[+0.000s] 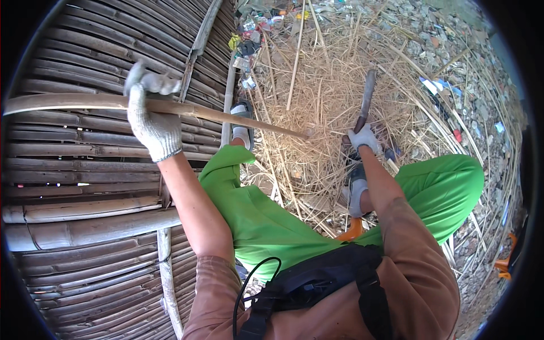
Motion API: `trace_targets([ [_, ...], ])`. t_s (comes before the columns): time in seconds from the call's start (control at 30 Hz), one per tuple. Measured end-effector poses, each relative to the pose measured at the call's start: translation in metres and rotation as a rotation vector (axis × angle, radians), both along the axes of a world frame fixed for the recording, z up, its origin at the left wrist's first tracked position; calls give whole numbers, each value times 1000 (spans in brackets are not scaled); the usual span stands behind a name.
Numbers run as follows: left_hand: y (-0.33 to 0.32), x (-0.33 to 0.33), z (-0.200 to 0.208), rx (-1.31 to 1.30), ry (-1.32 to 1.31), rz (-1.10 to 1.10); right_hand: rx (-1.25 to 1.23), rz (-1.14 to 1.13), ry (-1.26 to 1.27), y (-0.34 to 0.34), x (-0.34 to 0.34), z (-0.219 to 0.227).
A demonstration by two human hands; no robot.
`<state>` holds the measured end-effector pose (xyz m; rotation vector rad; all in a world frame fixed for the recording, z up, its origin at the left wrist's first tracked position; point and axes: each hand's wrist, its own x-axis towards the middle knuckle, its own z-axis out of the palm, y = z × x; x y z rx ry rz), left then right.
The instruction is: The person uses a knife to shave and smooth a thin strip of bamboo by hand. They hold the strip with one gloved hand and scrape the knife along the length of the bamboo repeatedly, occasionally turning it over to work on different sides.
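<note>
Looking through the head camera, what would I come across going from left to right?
Gloved left hand → dark sandal on the left foot → thin pale stick lying on the ground → gloved right hand gripping a long-bladed knife → bent right knee in green trousers → orange object near the right rim.

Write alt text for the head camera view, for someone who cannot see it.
A long bamboo strip lies across a person's gloved left hand; the gloved right hand grips a long-bladed knife. Pale shavings lie scattered ahead, with a slatted bamboo structure to the left.
</note>
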<state>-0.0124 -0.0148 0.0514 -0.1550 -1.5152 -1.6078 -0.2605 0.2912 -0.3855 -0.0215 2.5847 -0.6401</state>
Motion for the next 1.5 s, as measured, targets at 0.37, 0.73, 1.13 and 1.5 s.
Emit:
trace_targets([
  [0.37,7,21,14,124,69,-11,-813,-319,-334,27,-92,-60],
  [0.73,9,19,10,174,99,164,-1359,-260,-295,-14,-39,106],
  [1.13,124,65,79,-37,284,276,-995,529,-242,-5,182,279],
  [1.5,200,69,63,-27,333,666,-938,885,367,32,262,365],
])
